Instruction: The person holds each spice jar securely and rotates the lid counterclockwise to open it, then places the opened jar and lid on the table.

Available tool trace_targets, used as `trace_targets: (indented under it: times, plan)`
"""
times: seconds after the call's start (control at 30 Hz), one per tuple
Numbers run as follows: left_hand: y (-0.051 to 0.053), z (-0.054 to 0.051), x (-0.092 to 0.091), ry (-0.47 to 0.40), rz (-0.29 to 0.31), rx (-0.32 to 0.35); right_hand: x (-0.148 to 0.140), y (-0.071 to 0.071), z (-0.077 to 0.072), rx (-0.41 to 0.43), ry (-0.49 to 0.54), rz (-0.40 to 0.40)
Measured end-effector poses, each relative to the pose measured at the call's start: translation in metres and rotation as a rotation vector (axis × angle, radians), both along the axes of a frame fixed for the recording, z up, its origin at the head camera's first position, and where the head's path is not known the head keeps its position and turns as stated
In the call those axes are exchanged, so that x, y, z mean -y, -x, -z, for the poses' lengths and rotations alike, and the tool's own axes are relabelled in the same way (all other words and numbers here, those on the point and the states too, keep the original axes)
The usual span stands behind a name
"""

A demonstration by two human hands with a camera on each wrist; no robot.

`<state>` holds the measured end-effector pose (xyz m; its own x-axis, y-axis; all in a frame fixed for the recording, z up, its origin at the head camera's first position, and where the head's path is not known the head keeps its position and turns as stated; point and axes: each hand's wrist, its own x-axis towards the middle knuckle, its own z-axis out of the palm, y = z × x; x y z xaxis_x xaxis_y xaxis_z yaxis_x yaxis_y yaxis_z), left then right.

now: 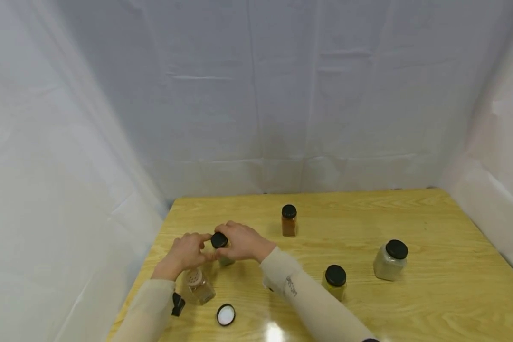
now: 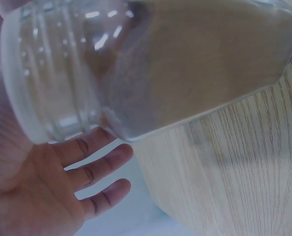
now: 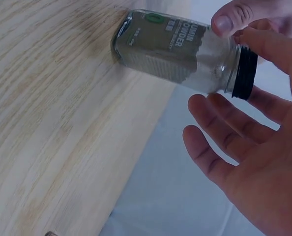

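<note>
A clear glass jar of cumin powder [image 3: 160, 46] with a black lid [image 1: 219, 240] stands at the left of the table between both hands. My left hand [image 1: 187, 251] holds it near the neck, its thumb [image 3: 224, 23] on the glass in the right wrist view. My right hand [image 1: 241, 241] pinches the black lid between thumb and index finger; its other fingers are spread. Just in front stands an uncapped jar [image 1: 203, 289] with a perforated shaker top, holding brownish powder. It covers part of my left hand in the left wrist view.
A loose black lid [image 1: 226, 315] lies with its white inside up near the uncapped jar. Black-capped jars stand farther off: a reddish-brown one [image 1: 289, 223] at the back, a yellow one [image 1: 334, 285] beyond my right forearm, a pale wide one [image 1: 389, 262] at right. White sheeting [image 1: 256, 95] surrounds the table.
</note>
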<state>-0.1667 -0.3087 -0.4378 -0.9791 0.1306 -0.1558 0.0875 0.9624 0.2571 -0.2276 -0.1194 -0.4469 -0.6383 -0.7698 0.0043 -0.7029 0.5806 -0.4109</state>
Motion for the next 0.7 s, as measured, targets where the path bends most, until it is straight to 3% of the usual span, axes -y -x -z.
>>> trace_targets:
  times: [0.2,0.4,0.7]
  plan:
    - [-0.001,-0.001,0.0,0.008,-0.008,0.004,0.003,-0.001,0.002,-0.064,-0.044,0.035]
    - [-0.001,0.0,0.0,-0.007,-0.024,0.008,-0.003,0.001,0.001,-0.058,-0.042,0.089]
    - [-0.001,0.001,-0.001,-0.013,-0.019,0.002,-0.013,0.003,-0.002,-0.026,0.012,0.042]
